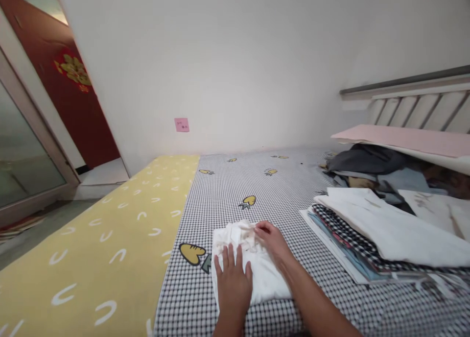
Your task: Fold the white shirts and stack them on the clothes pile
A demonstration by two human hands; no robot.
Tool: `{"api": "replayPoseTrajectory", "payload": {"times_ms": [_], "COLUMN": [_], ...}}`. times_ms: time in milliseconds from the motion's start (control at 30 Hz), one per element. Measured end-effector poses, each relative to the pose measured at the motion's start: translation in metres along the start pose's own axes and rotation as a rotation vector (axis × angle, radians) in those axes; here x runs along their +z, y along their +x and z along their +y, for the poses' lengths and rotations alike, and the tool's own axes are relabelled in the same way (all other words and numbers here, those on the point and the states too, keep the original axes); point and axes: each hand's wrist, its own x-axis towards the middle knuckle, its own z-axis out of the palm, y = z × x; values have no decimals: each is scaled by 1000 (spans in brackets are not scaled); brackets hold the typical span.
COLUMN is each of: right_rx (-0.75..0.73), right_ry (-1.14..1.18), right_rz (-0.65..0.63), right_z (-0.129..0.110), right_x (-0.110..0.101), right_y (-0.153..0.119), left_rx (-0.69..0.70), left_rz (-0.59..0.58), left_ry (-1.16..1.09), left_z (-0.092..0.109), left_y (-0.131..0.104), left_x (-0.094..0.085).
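So the bed (284,195) is all covered: checked fabric (216,195) around the fingers (231,259), yellow fabric (121,234) with white arches off to their left. A white garment (266,280) is laid right under them, folded clothes (382,224) are stacked to their right, and a messy heap (367,160) is piled past those.

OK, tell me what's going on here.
A person's left grip lies flat on a white cloth, and the right grip is at its far right corner; whether it pinches the fabric is hard to tell. The cloth rests on a checked sheet, its far end crumpled. A stack of folded cloth lies to the right.
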Motion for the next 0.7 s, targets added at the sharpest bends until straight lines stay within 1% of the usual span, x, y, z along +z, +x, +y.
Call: {"api": "replayPoseTrajectory", "payload": {"times_ms": [133, 233, 333, 467, 533, 633, 700], "right_rx": [10, 19, 19, 34, 65, 107, 90], "right_ry": [143, 202, 260, 340, 358, 322, 266], "right_rz": [129, 210, 251, 252, 241, 256, 288], "right_z": [15, 31, 39, 39, 37, 34, 30], "right_x": [-20, -23, -17, -13, -16, -26, -31], "right_y": [-39, -52, -50, -45, -43, -38, -28], "left_rx": [7, 7, 22, 37, 40, 40, 39], "left_rz": [-48, -57, -57, -48, -52, -67, -72], "left_ry": [-13, 3, 24, 45, 48, 51, 53], "left_z": [1, 2, 3, 2, 2, 2, 2], "left_y": [4, 7, 9, 10, 11, 12, 13], "left_x": [-10, -16, -19, -21, -22, -23, -23]}}
